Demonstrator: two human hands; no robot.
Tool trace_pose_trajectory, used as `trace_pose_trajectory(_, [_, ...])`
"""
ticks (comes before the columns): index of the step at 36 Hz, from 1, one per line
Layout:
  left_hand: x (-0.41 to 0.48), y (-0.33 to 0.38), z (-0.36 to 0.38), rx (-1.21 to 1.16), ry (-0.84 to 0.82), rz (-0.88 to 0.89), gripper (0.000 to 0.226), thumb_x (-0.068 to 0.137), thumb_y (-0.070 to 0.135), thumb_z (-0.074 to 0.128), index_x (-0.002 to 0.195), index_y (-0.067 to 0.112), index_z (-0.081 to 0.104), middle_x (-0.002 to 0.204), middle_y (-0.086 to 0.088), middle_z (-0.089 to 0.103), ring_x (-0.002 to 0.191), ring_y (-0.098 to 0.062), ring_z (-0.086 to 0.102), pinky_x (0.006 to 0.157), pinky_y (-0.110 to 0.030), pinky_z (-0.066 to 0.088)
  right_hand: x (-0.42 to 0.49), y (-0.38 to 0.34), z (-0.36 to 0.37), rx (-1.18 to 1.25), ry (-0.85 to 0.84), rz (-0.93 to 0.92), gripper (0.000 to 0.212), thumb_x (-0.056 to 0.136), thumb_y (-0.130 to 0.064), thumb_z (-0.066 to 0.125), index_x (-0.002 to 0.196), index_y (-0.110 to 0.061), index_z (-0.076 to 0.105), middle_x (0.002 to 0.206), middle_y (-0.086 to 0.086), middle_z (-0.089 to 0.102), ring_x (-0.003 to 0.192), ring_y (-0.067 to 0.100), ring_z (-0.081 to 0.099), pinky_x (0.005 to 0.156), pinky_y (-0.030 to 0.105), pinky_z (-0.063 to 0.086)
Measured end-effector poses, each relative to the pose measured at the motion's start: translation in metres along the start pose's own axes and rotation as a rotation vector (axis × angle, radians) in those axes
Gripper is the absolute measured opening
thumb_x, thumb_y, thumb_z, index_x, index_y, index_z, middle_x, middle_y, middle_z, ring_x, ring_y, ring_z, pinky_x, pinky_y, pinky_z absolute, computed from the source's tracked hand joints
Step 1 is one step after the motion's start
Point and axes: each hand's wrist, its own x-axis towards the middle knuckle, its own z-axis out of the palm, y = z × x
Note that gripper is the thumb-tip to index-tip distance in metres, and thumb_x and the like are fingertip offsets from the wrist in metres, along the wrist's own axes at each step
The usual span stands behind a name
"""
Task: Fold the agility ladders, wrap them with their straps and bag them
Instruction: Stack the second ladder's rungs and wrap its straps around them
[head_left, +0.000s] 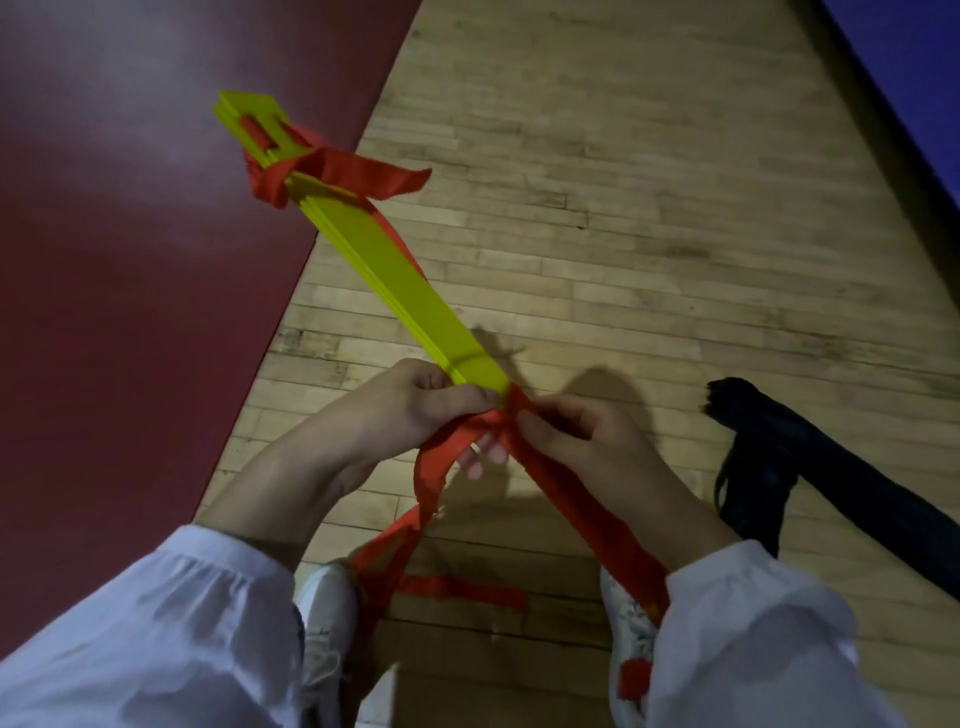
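Observation:
A stack of yellow ladder rungs (387, 262) is held in the air, pointing away to the upper left. A red strap (332, 169) is knotted around its far end, one loose tail sticking out to the right. My left hand (415, 402) grips the near end of the stack and pinches red strap there. My right hand (576, 431) holds another length of red strap (566, 488) at the same end. Loose strap (457, 590) hangs down to the floor between my shoes.
Wooden floor (649, 208) lies under me. A dark red mat (130, 234) covers the left side. A black bag (779, 467) lies on the floor at the right. A blue surface (914, 47) fills the top right corner. White shoes (327, 623) show below.

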Motion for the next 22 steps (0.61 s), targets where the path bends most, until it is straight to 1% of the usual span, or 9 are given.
trace_pose_trajectory(2, [-0.002, 0.001, -0.002, -0.008, -0.047, -0.001, 0.036, 0.093, 0.02, 0.052, 0.092, -0.012, 0.067, 0.091, -0.023, 0.071, 0.058, -0.016, 0.064, 0.061, -0.022, 0.052, -0.002, -0.003, -0.004, -0.002, -0.007, 0.0, 0.035, 0.066, -0.051, 0.063, 0.091, -0.029, 0.07, 0.081, -0.009, 0.073, 0.073, 0.004, 0.067, 0.062, 0.016, 0.049])
trace_pose_trajectory(4, [-0.003, -0.001, -0.001, -0.032, -0.089, -0.007, 0.035, 0.089, 0.026, 0.053, 0.091, -0.006, 0.068, 0.091, -0.021, 0.072, 0.06, -0.018, 0.065, 0.063, -0.026, 0.051, -0.004, -0.006, -0.009, 0.008, -0.019, 0.005, 0.034, 0.065, -0.047, 0.066, 0.091, -0.026, 0.071, 0.078, -0.006, 0.073, 0.069, 0.006, 0.066, 0.059, 0.017, 0.049])
trace_pose_trajectory(6, [-0.003, -0.004, 0.003, -0.041, -0.101, -0.033, 0.036, 0.09, 0.026, 0.052, 0.09, -0.006, 0.069, 0.083, -0.015, 0.073, 0.058, -0.017, 0.065, 0.064, -0.03, 0.048, -0.004, -0.004, -0.011, 0.03, 0.001, 0.017, 0.032, 0.065, -0.042, 0.068, 0.091, -0.023, 0.071, 0.078, -0.003, 0.073, 0.068, 0.011, 0.067, 0.057, 0.02, 0.051])
trace_pose_trajectory(8, [-0.002, -0.005, 0.005, -0.04, -0.074, -0.067, 0.038, 0.093, 0.025, 0.051, 0.089, -0.008, 0.069, 0.078, -0.011, 0.074, 0.054, -0.014, 0.062, 0.063, -0.029, 0.046, -0.003, -0.001, -0.01, 0.02, 0.027, 0.005, 0.031, 0.068, -0.039, 0.071, 0.094, -0.021, 0.071, 0.08, -0.002, 0.074, 0.07, 0.014, 0.069, 0.058, 0.023, 0.052])
trace_pose_trajectory(11, [-0.001, -0.004, 0.005, -0.09, -0.01, -0.1, 0.036, 0.093, 0.028, 0.051, 0.091, -0.002, 0.069, 0.087, -0.016, 0.072, 0.052, -0.014, 0.058, 0.058, -0.025, 0.046, 0.002, 0.0, -0.004, 0.034, 0.081, -0.034, 0.02, 0.075, -0.031, 0.072, 0.093, -0.021, 0.07, 0.075, -0.005, 0.072, 0.066, 0.01, 0.067, 0.055, 0.022, 0.052])
trace_pose_trajectory(14, [0.002, -0.004, 0.001, -0.137, 0.041, -0.143, 0.04, 0.095, 0.035, 0.048, 0.099, 0.002, 0.069, 0.086, -0.015, 0.072, 0.053, -0.015, 0.056, 0.056, -0.024, 0.046, 0.009, 0.001, 0.002, 0.009, 0.142, -0.073, 0.017, 0.078, -0.026, 0.075, 0.093, -0.022, 0.068, 0.079, -0.005, 0.071, 0.067, 0.003, 0.066, 0.055, 0.02, 0.051])
trace_pose_trajectory(16, [0.003, -0.006, -0.003, -0.144, 0.068, -0.175, 0.043, 0.097, 0.039, 0.045, 0.105, 0.004, 0.069, 0.087, -0.014, 0.073, 0.053, -0.015, 0.057, 0.058, -0.025, 0.047, 0.013, 0.003, 0.005, -0.038, 0.181, -0.116, 0.016, 0.078, -0.021, 0.077, 0.091, -0.024, 0.067, 0.079, -0.01, 0.069, 0.068, -0.004, 0.063, 0.058, 0.013, 0.048])
trace_pose_trajectory(18, [0.005, -0.008, -0.005, -0.149, 0.09, -0.191, 0.045, 0.097, 0.041, 0.044, 0.109, 0.005, 0.068, 0.088, -0.014, 0.073, 0.054, -0.015, 0.058, 0.059, -0.026, 0.048, 0.018, 0.003, 0.006, -0.118, 0.213, -0.154, 0.018, 0.077, -0.021, 0.078, 0.09, -0.023, 0.067, 0.077, -0.013, 0.066, 0.068, -0.009, 0.06, 0.059, 0.008, 0.043])
trace_pose_trajectory(22, [0.008, -0.011, -0.008, -0.149, 0.125, -0.204, 0.054, 0.093, 0.051, 0.044, 0.108, 0.004, 0.068, 0.086, -0.013, 0.073, 0.053, -0.015, 0.058, 0.057, -0.025, 0.048, 0.021, 0.001, 0.012, -0.199, 0.272, -0.193, 0.021, 0.074, -0.025, 0.081, 0.085, -0.032, 0.064, 0.075, -0.014, 0.064, 0.068, -0.006, 0.057, 0.059, 0.009, 0.042])
